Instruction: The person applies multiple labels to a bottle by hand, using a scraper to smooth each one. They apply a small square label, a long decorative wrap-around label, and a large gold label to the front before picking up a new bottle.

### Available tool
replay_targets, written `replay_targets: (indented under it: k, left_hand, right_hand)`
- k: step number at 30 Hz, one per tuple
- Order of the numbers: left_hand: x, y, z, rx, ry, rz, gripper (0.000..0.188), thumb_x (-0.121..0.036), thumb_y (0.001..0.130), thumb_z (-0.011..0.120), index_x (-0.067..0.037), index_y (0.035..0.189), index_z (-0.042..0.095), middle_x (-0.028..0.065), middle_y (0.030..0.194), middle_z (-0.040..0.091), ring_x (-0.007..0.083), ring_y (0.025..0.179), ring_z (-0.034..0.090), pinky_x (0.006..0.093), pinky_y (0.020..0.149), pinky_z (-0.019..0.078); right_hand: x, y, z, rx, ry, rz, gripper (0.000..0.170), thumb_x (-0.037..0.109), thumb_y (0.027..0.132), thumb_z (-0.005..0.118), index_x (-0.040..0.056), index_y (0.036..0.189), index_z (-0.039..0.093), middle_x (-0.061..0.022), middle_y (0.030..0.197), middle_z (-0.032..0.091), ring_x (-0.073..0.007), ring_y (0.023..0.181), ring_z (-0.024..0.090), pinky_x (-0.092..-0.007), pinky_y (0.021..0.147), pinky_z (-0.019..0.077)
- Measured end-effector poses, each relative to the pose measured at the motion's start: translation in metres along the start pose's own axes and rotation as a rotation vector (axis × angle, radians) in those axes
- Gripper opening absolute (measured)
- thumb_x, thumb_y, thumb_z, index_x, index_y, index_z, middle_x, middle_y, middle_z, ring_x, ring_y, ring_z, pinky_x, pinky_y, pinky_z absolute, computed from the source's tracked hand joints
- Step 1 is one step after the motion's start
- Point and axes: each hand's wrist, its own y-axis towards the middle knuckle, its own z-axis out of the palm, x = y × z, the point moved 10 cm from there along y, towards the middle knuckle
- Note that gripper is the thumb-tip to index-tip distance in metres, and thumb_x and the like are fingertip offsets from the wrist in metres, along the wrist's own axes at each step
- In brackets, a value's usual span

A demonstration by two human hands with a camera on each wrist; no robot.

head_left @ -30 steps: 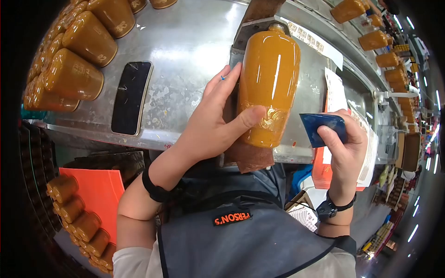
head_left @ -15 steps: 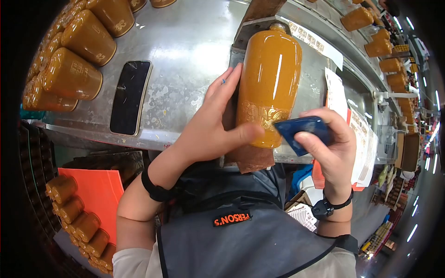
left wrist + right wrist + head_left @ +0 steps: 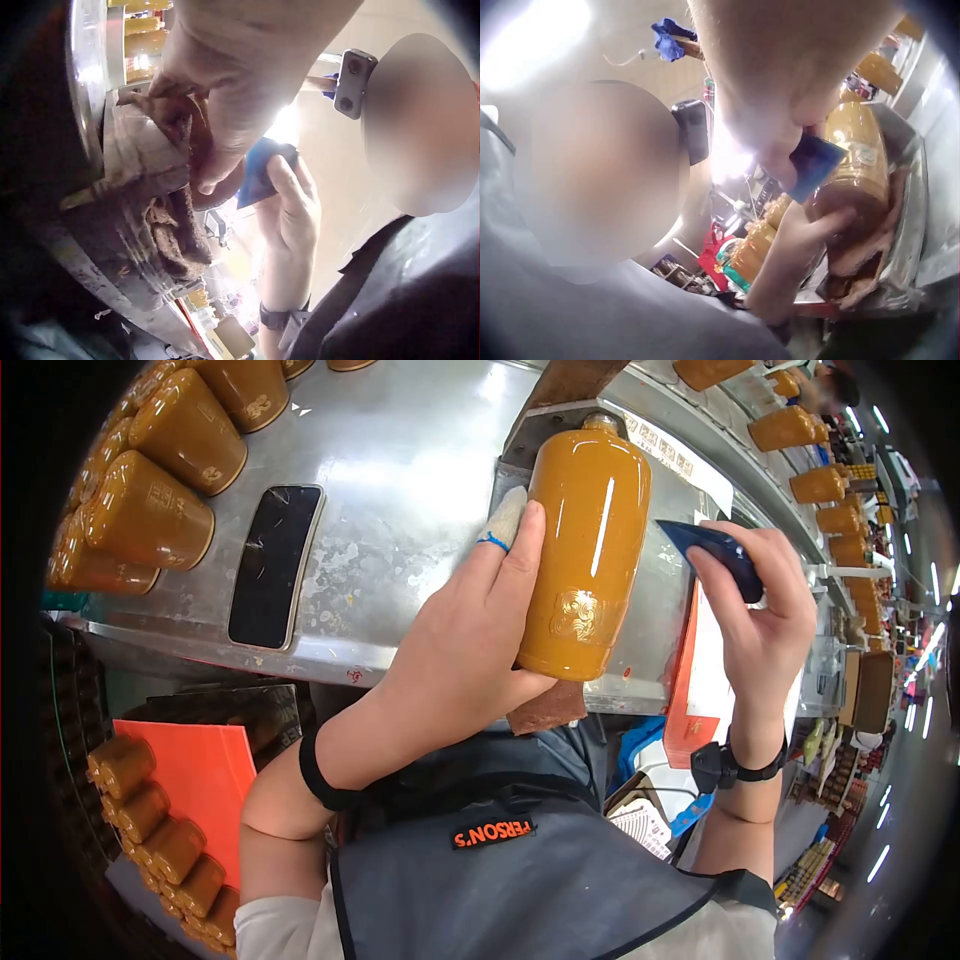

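Containers: in the head view one glossy amber bottle (image 3: 587,550) lies with its neck at twelve o'clock and its base at six, a raised motif near the base; its contents cannot be determined. Larger upturned-looking amber containers (image 3: 150,510) crowd together at ten o'clock from it, contents likewise not visible. Smaller amber containers (image 3: 170,850) form a row at eight o'clock, by an orange-red sheet (image 3: 190,770).

Hands: the left hand (image 3: 450,630) holds the bottle, fingers along its nine o'clock side, thumb at the base; one finger wears a pale covering with a blue band. The right hand (image 3: 755,600) pinches a blue flat blade (image 3: 722,560) between thumb and fingers, at three o'clock and apart from the bottle.

Between views: the right wrist view shows the bottle's underside and the left thumb on it, largely concealed in the head view. The left wrist view shows the ragged folds of a brown cloth (image 3: 176,240), of which the head view gives only a flap at six o'clock. Only the head view shows the dark-screened phone (image 3: 277,567), at nine o'clock.

Surface and room: the metal worktop (image 3: 400,460) is scuffed and spotted. Printed papers (image 3: 705,650) lie at four o'clock; further amber containers (image 3: 785,430) stand at two o'clock.
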Motion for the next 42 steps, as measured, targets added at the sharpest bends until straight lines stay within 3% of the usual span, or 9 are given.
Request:
replay_targets:
  k: [3, 6, 10, 12, 24, 32, 35, 39, 42]
  left_hand:
    - [0.001, 0.0, -0.002, -0.028, 0.011, 0.032, 0.114, -0.021, 0.068, 0.086, 0.003, 0.154, 0.016, 0.0229, 0.108, 0.056, 0.0403, 0.095, 0.058, 0.0442, 0.08, 0.0496]
    - [-0.001, -0.002, -0.002, -0.048, 0.008, 0.061, 0.114, -0.022, 0.067, 0.086, 0.003, 0.154, 0.016, 0.0224, 0.107, 0.056, 0.04, 0.092, 0.058, 0.0442, 0.078, 0.0494]
    - [0.001, -0.002, 0.0, -0.008, 0.015, 0.002, 0.115, -0.023, 0.066, 0.087, 0.003, 0.153, 0.018, 0.0224, 0.109, 0.055, 0.0396, 0.093, 0.058, 0.044, 0.078, 0.0493]
    - [-0.001, -0.001, -0.001, -0.026, 0.028, 0.021, 0.115, -0.023, 0.066, 0.087, 0.003, 0.153, 0.018, 0.0224, 0.109, 0.054, 0.0395, 0.094, 0.057, 0.044, 0.078, 0.0493]
    - [-0.004, -0.002, -0.002, -0.052, 0.039, 0.037, 0.111, -0.02, 0.065, 0.086, 0.004, 0.153, 0.022, 0.0232, 0.117, 0.053, 0.0403, 0.1, 0.057, 0.0445, 0.084, 0.0489]
    - [-0.004, -0.002, -0.003, -0.101, 0.064, 0.058, 0.112, -0.023, 0.062, 0.087, 0.006, 0.151, 0.025, 0.0165, 0.102, 0.049, 0.0338, 0.095, 0.054, 0.0405, 0.082, 0.0481]
    - [-0.006, -0.003, -0.004, -0.096, 0.078, 0.083, 0.11, -0.025, 0.064, 0.086, 0.005, 0.151, 0.026, 0.0167, 0.102, 0.049, 0.0345, 0.094, 0.054, 0.0412, 0.083, 0.0491]
    - [0.005, -0.001, -0.003, -0.053, -0.018, 0.0, 0.112, -0.021, 0.065, 0.087, 0.002, 0.153, 0.022, 0.0232, 0.119, 0.053, 0.0411, 0.105, 0.056, 0.044, 0.087, 0.0486]
    - [0.01, -0.002, 0.001, -0.01, -0.042, -0.037, 0.113, -0.021, 0.064, 0.088, 0.001, 0.153, 0.022, 0.0234, 0.118, 0.053, 0.0413, 0.104, 0.056, 0.0438, 0.086, 0.0487]
  right_hand:
    - [0.065, -0.031, 0.022, 0.129, 0.126, -0.566, 0.026, -0.003, 0.075, 0.075, 0.0041, 0.099, 0.073, -0.0061, 0.082, 0.065, -0.0179, 0.072, 0.061, -0.0286, 0.064, 0.0477]
    - [0.005, -0.003, 0.005, 0.067, -0.046, -0.006, 0.029, -0.001, 0.072, 0.076, 0.0066, 0.099, 0.074, -0.005, 0.086, 0.067, -0.019, 0.073, 0.061, -0.0315, 0.068, 0.0486]
    - [0.063, -0.029, 0.03, 0.251, 0.257, -0.388, 0.031, 0.001, 0.071, 0.076, 0.0084, 0.101, 0.074, -0.0023, 0.082, 0.065, -0.018, 0.072, 0.06, -0.031, 0.067, 0.048]
    - [0.012, -0.002, 0.025, 0.311, 0.164, 0.112, 0.03, 0.003, 0.072, 0.076, 0.0091, 0.102, 0.075, -0.0048, 0.081, 0.063, -0.0198, 0.075, 0.06, -0.0328, 0.071, 0.0498]
    - [0.09, -0.042, 0.037, 0.324, 0.007, -0.599, 0.04, 0.003, 0.062, 0.071, 0.0084, 0.101, 0.075, -0.0032, 0.082, 0.065, -0.0205, 0.07, 0.058, -0.0309, 0.058, 0.0475]
    - [0.093, -0.043, 0.043, 0.424, 0.108, -0.519, 0.032, 0.009, 0.066, 0.075, 0.0079, 0.098, 0.076, -0.0015, 0.079, 0.063, -0.0176, 0.069, 0.057, -0.0279, 0.06, 0.0472]
    - [0.023, 0.0, 0.026, 0.274, 0.16, 0.033, 0.023, 0.003, 0.075, 0.075, 0.0073, 0.097, 0.075, -0.0025, 0.076, 0.062, -0.0156, 0.068, 0.059, -0.028, 0.06, 0.0475]
    - [0.057, -0.017, 0.028, 0.308, 0.075, -0.372, 0.024, 0.003, 0.076, 0.076, 0.0053, 0.1, 0.074, -0.0053, 0.084, 0.069, -0.0143, 0.068, 0.061, -0.0271, 0.062, 0.0486]
    - [0.029, -0.005, 0.032, 0.311, 0.147, -0.058, 0.02, 0.005, 0.077, 0.077, 0.0059, 0.097, 0.074, -0.0054, 0.08, 0.067, -0.0171, 0.067, 0.063, -0.0268, 0.063, 0.051]
